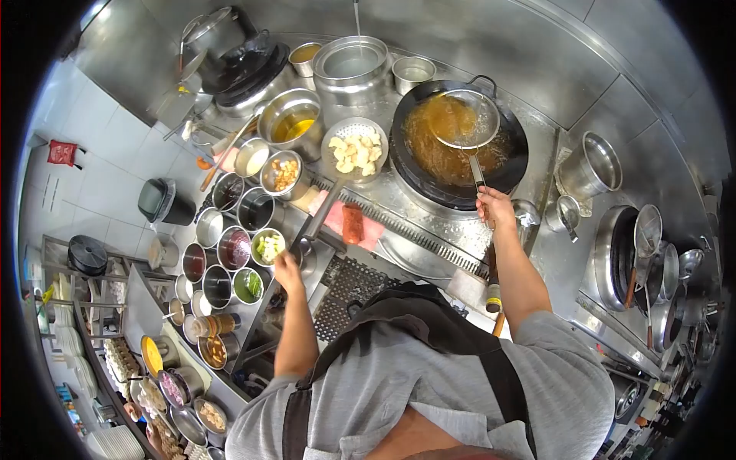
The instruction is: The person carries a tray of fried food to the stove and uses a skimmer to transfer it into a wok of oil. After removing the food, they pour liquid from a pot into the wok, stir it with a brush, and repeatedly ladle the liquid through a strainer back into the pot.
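Note:
My right hand (494, 208) is closed round the handle of a wire mesh strainer (477, 126). Its round mesh lies over the black wok (515, 146), where brown, bubbling liquid (429, 149) shows. At the rim of a small metal pot of chopped pale-green vegetable (268, 247) is my left hand (288, 271), its fingers drawn together; what they hold, if anything, I cannot make out. Just beyond that hand ends the long handle of a perforated skimmer (332, 167), which carries pale yellow chunks (357, 152) and rests left of the wok.
Several metal pots of ingredients, one with cut green leaves (249, 285), crowd the left side. A pot of yellow oil (294, 126) and a large lidless pot (349, 70) stand at the back. A reddish-brown roll-shaped thing (353, 224) lies on a pink cloth (371, 232) at the stove's front.

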Motion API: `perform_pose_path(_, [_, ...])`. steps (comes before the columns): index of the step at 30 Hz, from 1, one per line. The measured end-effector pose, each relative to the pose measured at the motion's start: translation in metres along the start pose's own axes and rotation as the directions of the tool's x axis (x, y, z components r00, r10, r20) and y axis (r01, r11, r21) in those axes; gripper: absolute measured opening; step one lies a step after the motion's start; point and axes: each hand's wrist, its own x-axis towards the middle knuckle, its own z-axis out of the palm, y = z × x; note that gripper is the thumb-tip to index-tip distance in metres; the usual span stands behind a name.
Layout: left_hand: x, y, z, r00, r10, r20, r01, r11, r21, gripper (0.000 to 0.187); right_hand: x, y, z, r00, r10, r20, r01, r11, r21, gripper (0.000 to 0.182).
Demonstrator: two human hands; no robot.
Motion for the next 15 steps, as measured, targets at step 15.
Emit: perform_pose_path(15, [-0.122,-0.191,-0.007,0.414,-0.555,0.721,0.421,0.819,0.389,0.011,-0.099,0.001,-0.01,0.988,0.028,0.151,-0.061,0.975,0.215,0.039])
